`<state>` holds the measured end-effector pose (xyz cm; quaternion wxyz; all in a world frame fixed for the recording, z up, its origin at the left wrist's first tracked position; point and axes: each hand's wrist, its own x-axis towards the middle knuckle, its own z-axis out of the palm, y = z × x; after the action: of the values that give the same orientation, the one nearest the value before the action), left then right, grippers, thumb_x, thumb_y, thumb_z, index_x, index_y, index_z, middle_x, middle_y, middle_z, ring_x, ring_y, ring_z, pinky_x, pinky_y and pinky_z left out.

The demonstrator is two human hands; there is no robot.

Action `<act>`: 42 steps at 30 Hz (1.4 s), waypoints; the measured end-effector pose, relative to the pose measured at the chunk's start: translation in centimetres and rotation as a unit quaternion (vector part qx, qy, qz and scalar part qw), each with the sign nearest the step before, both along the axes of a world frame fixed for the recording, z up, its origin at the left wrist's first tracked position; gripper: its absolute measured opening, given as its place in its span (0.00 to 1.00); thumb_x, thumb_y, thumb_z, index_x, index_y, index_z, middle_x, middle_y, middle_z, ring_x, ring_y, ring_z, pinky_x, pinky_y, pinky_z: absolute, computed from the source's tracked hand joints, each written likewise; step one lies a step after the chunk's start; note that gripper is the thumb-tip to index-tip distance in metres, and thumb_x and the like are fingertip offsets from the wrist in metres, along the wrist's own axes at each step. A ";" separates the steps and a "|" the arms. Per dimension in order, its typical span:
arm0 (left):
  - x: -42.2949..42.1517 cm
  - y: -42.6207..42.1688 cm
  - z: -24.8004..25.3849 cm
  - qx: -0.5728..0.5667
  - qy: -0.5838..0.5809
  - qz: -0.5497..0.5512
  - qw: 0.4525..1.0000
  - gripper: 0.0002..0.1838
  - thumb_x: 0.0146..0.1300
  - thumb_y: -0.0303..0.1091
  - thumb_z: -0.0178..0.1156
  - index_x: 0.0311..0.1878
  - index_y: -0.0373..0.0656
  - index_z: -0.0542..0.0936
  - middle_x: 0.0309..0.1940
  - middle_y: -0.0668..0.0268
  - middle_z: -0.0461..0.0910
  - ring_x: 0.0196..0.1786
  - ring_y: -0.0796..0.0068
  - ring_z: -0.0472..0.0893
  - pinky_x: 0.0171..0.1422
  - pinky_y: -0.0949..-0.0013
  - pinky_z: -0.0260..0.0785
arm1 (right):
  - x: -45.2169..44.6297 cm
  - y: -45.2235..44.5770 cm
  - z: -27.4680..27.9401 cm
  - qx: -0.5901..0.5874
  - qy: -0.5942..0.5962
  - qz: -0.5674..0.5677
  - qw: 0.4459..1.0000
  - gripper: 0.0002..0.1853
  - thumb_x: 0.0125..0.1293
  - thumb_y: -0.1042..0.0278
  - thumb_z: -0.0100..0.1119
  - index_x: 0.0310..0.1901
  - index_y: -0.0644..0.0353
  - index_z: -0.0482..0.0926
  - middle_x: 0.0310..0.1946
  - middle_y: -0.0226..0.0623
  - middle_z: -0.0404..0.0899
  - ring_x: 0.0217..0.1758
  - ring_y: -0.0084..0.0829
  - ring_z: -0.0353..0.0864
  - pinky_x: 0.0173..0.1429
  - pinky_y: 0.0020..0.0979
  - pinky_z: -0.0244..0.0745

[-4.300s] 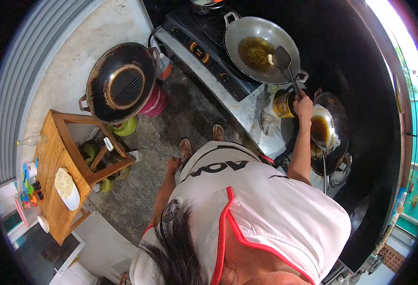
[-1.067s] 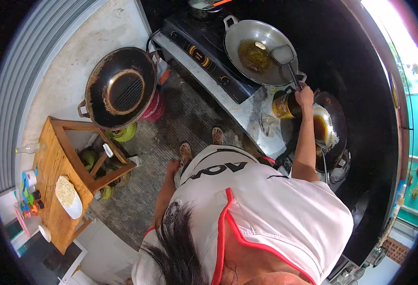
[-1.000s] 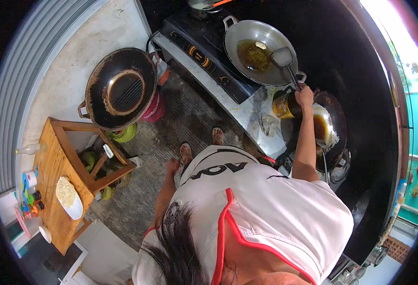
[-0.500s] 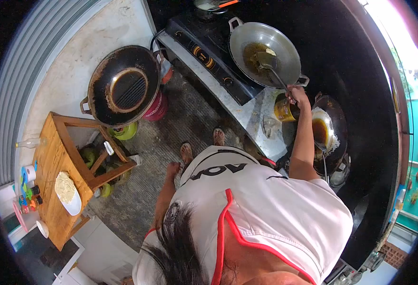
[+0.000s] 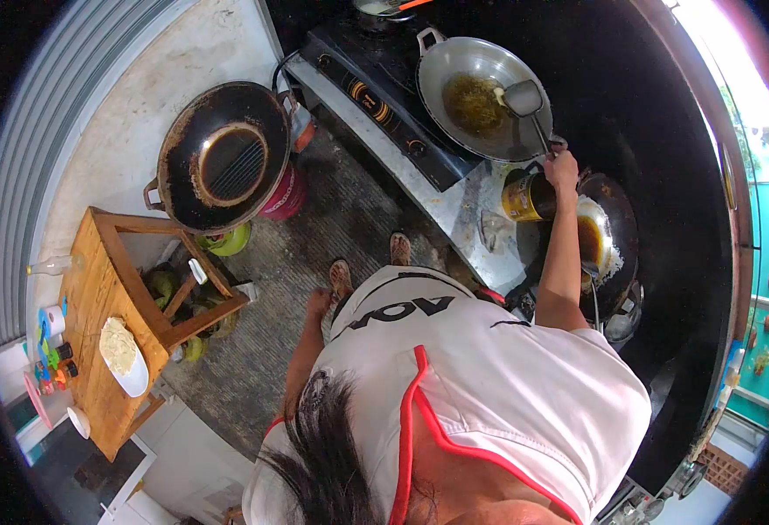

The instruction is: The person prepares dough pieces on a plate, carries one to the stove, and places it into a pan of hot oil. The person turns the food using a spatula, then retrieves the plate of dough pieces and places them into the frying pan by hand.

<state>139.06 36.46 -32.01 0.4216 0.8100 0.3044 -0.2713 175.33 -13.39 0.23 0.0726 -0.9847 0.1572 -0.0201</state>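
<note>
Probably for heat clearance, right hand (image 5: 562, 170) clasps dark-grey, long-handled metal spatula (image 5: 524, 98) near handle's end, blade beyond fingers, within silvery round metal wok (image 5: 509, 70); left hand (image 5: 318, 303): finger state unclear.

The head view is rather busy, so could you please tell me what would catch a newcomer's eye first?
Probably the red-trimmed white shirt, filling the lower middle. Next, at upper right, the right hand holds a spatula in the silver wok; at upper left sits a large blackened wok.
</note>
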 end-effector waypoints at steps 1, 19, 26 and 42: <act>0.1 0.1 -0.4 -0.038 0.004 -0.001 0.999 0.19 0.52 0.50 0.54 0.27 0.40 0.79 0.22 0.56 0.80 0.32 0.60 0.80 0.40 0.62 0.70 | -0.6 0.3 0.5 -0.014 0.000 -0.011 1.000 0.18 0.55 0.66 0.52 0.49 0.56 0.76 0.40 0.49 0.78 0.42 0.46 0.79 0.47 0.41 0.72; -1.9 2.9 -2.2 -0.126 0.054 0.063 0.989 0.17 0.56 0.46 0.54 0.28 0.40 0.80 0.21 0.63 0.81 0.27 0.69 0.80 0.37 0.66 0.70 | -3.3 1.9 -0.6 0.077 0.008 -0.001 0.997 0.17 0.56 0.63 0.54 0.49 0.55 0.77 0.39 0.51 0.78 0.46 0.48 0.77 0.49 0.41 0.71; -1.9 3.0 -4.1 -0.044 0.029 0.057 0.997 0.21 0.52 0.50 0.55 0.26 0.38 0.79 0.21 0.60 0.80 0.30 0.64 0.80 0.40 0.63 0.69 | -2.6 2.4 -2.0 0.026 -0.016 -0.028 0.999 0.16 0.56 0.63 0.54 0.47 0.55 0.78 0.39 0.52 0.78 0.46 0.48 0.77 0.49 0.42 0.71; -0.3 0.8 7.8 -0.031 -0.006 0.049 0.998 0.16 0.55 0.44 0.54 0.29 0.38 0.80 0.20 0.61 0.80 0.24 0.69 0.79 0.32 0.66 0.70 | 3.0 2.7 -7.9 0.123 -0.053 0.017 0.991 0.17 0.58 0.63 0.54 0.46 0.63 0.77 0.30 0.45 0.81 0.32 0.36 0.81 0.37 0.34 0.74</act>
<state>138.78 37.23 -24.23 0.4614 0.7819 0.3328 -0.2550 178.33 -10.72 -7.67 0.2017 -0.9684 0.1373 -0.0511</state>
